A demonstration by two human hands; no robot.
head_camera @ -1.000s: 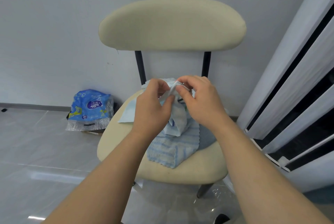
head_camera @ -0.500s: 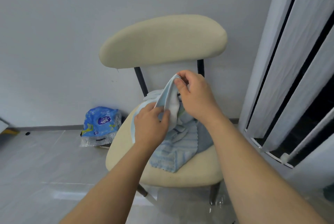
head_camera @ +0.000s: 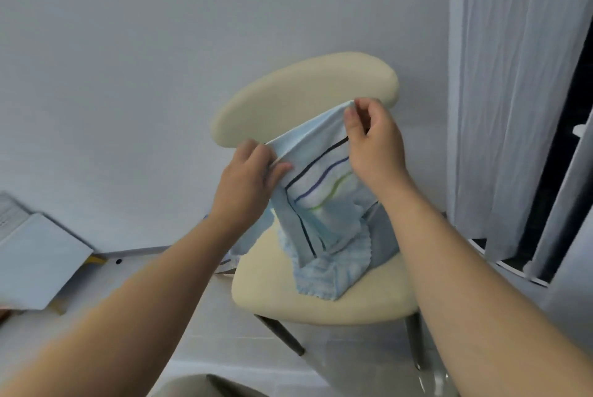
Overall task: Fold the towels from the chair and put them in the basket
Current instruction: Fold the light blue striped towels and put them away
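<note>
You've raised the striped towel (head_camera: 321,178) above the chair (head_camera: 321,310) seat. Half a second back it was bunched low. Left hand (head_camera: 247,185) and right hand (head_camera: 375,146) each pinch its top edge, now pulled apart — spread, ready to fold. Other towels (head_camera: 324,278) remain on the seat.

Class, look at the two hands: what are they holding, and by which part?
A striped towel, by its top edge: the left hand pinches one end, the right hand the other.

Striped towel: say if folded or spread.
Partly spread: left hand and right hand hold the towel stretched by its top edge; lower part hangs creased.
</note>
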